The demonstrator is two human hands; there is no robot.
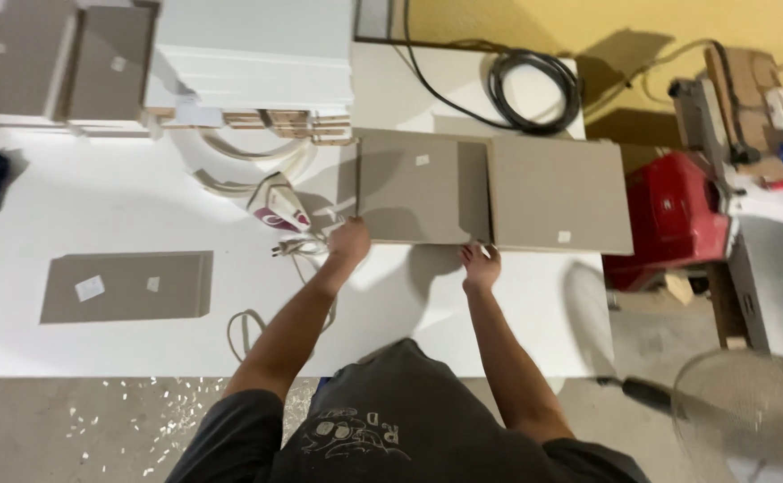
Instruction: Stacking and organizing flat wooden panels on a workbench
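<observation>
A broad white worktable (499,304) with a smooth matt top fills most of the view. On it lie two flat grey-brown rectangular boards side by side: the left board (414,183) and the right board (559,192), their inner edges overlapping near the middle. A third flat grey-brown panel (127,286), bearing pale stickers, rests well apart on the table's left. Just left of the boards sits a white and magenta clothes iron (279,207), its pale cord looping toward the table's near edge. A coiled black cable (534,89) lies behind the boards. The left hand (349,243) grips the left board's near corner, fingers curled on its edge. The right hand (481,266) presses spread fingers against the near edge where the boards meet.
</observation>
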